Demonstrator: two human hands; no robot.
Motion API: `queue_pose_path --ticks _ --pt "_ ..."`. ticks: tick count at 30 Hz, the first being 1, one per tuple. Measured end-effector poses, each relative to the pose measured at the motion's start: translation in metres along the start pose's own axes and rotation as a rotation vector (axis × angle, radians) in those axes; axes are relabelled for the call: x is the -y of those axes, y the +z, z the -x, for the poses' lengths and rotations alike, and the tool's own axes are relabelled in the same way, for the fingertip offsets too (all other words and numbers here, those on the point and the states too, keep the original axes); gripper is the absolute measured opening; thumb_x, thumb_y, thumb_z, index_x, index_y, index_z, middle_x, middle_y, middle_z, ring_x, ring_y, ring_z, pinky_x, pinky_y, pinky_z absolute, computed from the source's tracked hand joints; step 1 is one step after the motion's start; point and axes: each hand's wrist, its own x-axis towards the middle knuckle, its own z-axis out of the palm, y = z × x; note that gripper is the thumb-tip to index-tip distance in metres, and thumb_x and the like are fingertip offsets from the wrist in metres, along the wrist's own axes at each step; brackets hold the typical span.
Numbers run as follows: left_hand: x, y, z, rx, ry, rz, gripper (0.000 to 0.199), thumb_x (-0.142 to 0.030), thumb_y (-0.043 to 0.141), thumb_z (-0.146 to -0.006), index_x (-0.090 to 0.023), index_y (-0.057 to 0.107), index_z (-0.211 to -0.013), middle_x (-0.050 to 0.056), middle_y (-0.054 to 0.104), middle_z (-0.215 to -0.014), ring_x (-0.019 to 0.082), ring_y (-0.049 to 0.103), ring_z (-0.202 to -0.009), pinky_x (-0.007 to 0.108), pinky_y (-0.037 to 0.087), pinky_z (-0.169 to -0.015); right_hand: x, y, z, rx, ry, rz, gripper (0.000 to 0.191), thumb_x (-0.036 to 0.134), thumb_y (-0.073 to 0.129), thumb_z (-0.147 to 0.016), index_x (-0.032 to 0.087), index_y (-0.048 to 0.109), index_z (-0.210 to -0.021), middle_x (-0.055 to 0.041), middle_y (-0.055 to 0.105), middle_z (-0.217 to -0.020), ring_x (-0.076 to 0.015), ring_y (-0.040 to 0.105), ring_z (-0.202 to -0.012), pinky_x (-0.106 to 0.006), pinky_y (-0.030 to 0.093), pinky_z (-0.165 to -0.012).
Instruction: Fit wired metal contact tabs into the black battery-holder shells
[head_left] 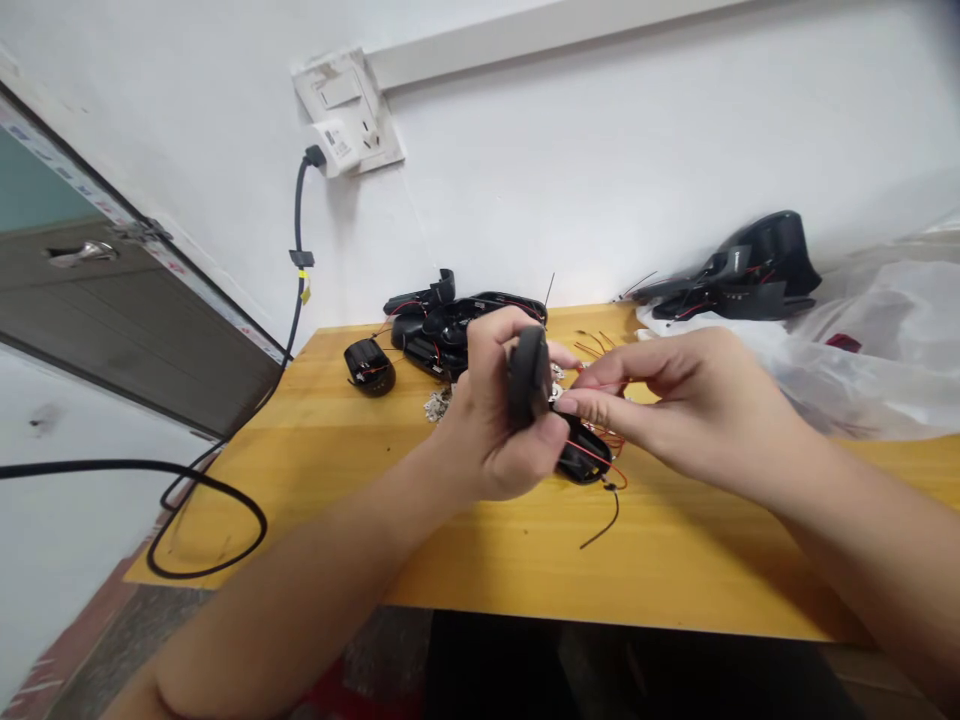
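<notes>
My left hand [499,430] is wrapped round a black plastic part [529,378], raised above the wooden table. Close on its right, my right hand [675,400] pinches a thin red wire [619,385] between thumb and forefinger, its fingertips at the edge of the black part. Beneath the hands lies a black shell [586,455] with red wires and a dark lead trailing toward me. Small silvery pieces [437,405] lie to the left of my left hand, partly hidden by it.
Black wired parts [442,325] are piled by the wall, with a single one [369,367] to their left. More black parts [742,275] and clear plastic bags [885,330] sit at right. A black cable [299,215] hangs from the wall socket [360,110].
</notes>
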Motion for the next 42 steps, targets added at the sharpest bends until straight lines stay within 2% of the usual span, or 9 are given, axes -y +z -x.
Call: queue_pose_path --ticks 3,6,13,17,24,29,33,37,42 --pt "0.004 -0.003 -0.004 0.192 0.380 -0.234 0.057 -0.030 0.075 -0.077 -0.028 0.044 -0.125 0.006 0.062 -0.121 0.022 0.065 -0.104 0.040 0.052 -0.096 0.002 -0.004 -0.001 0.151 0.081 -0.166 0.025 0.033 0.076 -0.089 0.018 0.074 -0.070 -0.0019 0.069 -0.066 -0.0146 0.060 -0.056 -0.025 0.045 -0.048" --pt "0.011 -0.006 -0.009 0.305 0.523 -0.242 0.064 -0.028 0.082 -0.075 -0.031 0.041 -0.124 0.005 0.058 -0.124 0.023 0.062 -0.115 0.044 0.050 -0.104 0.001 -0.007 -0.003 0.218 0.126 -0.297 0.023 0.029 0.076 -0.088 0.017 0.073 -0.069 -0.0026 0.068 -0.066 -0.0157 0.061 -0.057 -0.025 0.046 -0.048" --pt "0.014 -0.004 -0.015 0.292 0.493 -0.129 0.070 -0.023 0.090 -0.064 -0.027 0.045 -0.117 0.009 0.054 -0.132 0.029 0.055 -0.131 0.048 0.046 -0.110 -0.007 0.000 -0.005 0.231 0.182 -0.462 0.016 0.026 0.077 -0.086 0.015 0.075 -0.075 -0.0035 0.068 -0.068 -0.0131 0.057 -0.057 -0.022 0.045 -0.050" --pt "0.015 -0.003 -0.017 0.214 0.414 -0.163 0.073 -0.035 0.093 -0.059 -0.026 0.043 -0.110 0.008 0.056 -0.125 0.030 0.056 -0.129 0.050 0.045 -0.109 -0.005 0.003 -0.004 0.187 0.178 -0.478 0.017 0.026 0.077 -0.086 0.015 0.075 -0.073 -0.0023 0.066 -0.066 -0.0110 0.054 -0.057 -0.020 0.043 -0.051" --pt "0.013 -0.007 -0.016 0.330 0.620 -0.239 0.075 -0.030 0.088 -0.070 -0.030 0.039 -0.126 0.008 0.049 -0.132 0.029 0.050 -0.133 0.046 0.048 -0.105 0.000 0.001 -0.003 0.278 0.136 -0.512 0.014 0.017 0.074 -0.088 0.016 0.075 -0.074 0.0017 0.059 -0.063 -0.0082 0.046 -0.055 -0.019 0.037 -0.050" --pt "0.026 -0.004 -0.025 0.313 0.855 -0.274 0.091 -0.052 0.087 -0.070 -0.028 0.032 -0.139 0.010 0.046 -0.128 0.025 0.053 -0.124 0.044 0.052 -0.100 -0.002 -0.001 -0.003 0.324 0.013 -0.451 0.018 0.015 0.068 -0.093 0.016 0.070 -0.075 0.0030 0.053 -0.063 -0.0077 0.043 -0.055 -0.019 0.034 -0.048" --pt "0.035 -0.001 -0.028 0.239 0.901 -0.249 0.092 -0.059 0.083 -0.073 -0.028 0.032 -0.141 0.009 0.047 -0.123 0.022 0.055 -0.117 0.041 0.053 -0.098 -0.008 -0.007 -0.003 0.290 -0.275 -0.177 0.015 0.011 0.060 -0.096 0.016 0.066 -0.083 0.0005 0.058 -0.071 -0.0103 0.049 -0.062 -0.023 0.040 -0.057" --pt "0.034 -0.001 -0.026 0.249 0.901 -0.263 0.094 -0.058 0.085 -0.071 -0.026 0.031 -0.141 0.009 0.048 -0.123 0.023 0.055 -0.117 0.043 0.053 -0.098 -0.016 -0.011 -0.004 0.280 -0.482 0.075 0.014 0.006 0.054 -0.096 0.017 0.063 -0.093 -0.0025 0.057 -0.078 -0.0135 0.051 -0.071 -0.028 0.041 -0.067" --pt "0.030 0.000 -0.023 0.287 0.814 -0.319 0.085 -0.052 0.083 -0.075 -0.028 0.030 -0.136 0.010 0.045 -0.124 0.025 0.054 -0.120 0.047 0.052 -0.101 -0.017 -0.009 -0.004 0.268 -0.471 0.053 0.018 0.010 0.057 -0.096 0.016 0.059 -0.079 -0.0001 0.052 -0.070 -0.0111 0.046 -0.065 -0.027 0.038 -0.063"
